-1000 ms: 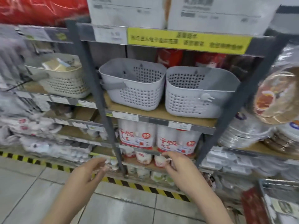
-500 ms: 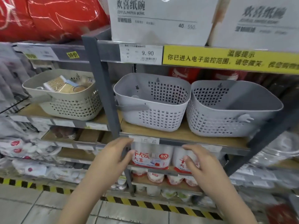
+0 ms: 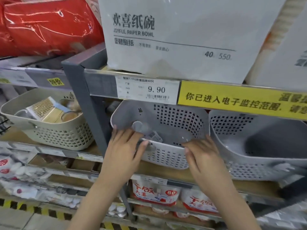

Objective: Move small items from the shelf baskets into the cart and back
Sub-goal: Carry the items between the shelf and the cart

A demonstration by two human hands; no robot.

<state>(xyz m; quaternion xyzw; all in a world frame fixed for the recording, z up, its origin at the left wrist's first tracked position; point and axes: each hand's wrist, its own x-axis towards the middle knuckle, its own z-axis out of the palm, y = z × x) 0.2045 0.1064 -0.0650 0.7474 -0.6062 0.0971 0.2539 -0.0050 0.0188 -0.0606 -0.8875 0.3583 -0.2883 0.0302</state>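
While both hands are at the middle basket, state is logged below.
Left hand (image 3: 123, 147): laid over the near-left corner of the grey basket (image 3: 166, 130); fingers are curled onto the rim, thumb is pressed against the front wall. The rim is gripped.
Right hand (image 3: 201, 152): set on the near-right rim of the same basket, fingers bent over the edge; thumb is seen on the front wall. The rim is held.
Grey basket: seated on the wooden shelf (image 3: 166, 171) between the hands, tipped slightly toward the camera.
Items in basket: a small pack with a barcode label (image 3: 155, 136) is seen just past the left fingertips; a clear plastic piece (image 3: 181, 138) lies beside the right fingertips. What they are cannot be told.
Round knob (image 3: 137, 126): seen on the basket's left side, just above the left fingers.
Second grey basket (image 3: 259, 146): right of the right hand, touching or nearly touching the held basket.
Beige basket (image 3: 54, 128): left of the left hand, beyond the grey post (image 3: 89, 110); boxed goods are held in it.
Price tag (image 3: 147, 89): above the hands, 9.90 printed.
Yellow strip (image 3: 240, 101): above the right hand.
White carton (image 3: 174, 35): on the shelf above.
Cup packs (image 3: 156, 192): below the hands.
Cart: out of frame.
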